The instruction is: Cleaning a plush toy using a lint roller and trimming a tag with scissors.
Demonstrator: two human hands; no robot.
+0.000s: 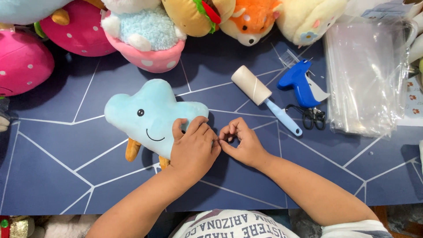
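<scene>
A light blue cloud-shaped plush toy [147, 115] with a smiling face and small orange legs lies on the dark blue mat [66, 167]. My left hand [194, 147] rests flat on the toy's right lower edge, pressing it down. Just to its right, my right hand [242, 142] has its fingers curled, its fingertips pinching something small at the toy's edge against my left hand; what they pinch is hidden.
A lint roller [263, 98], a blue tagging gun [301, 83] and black scissors [313, 118] lie right of the hands. A stack of clear plastic bags [365, 75] sits far right. Several plush toys, such as a pink strawberry [77, 33], line the far edge.
</scene>
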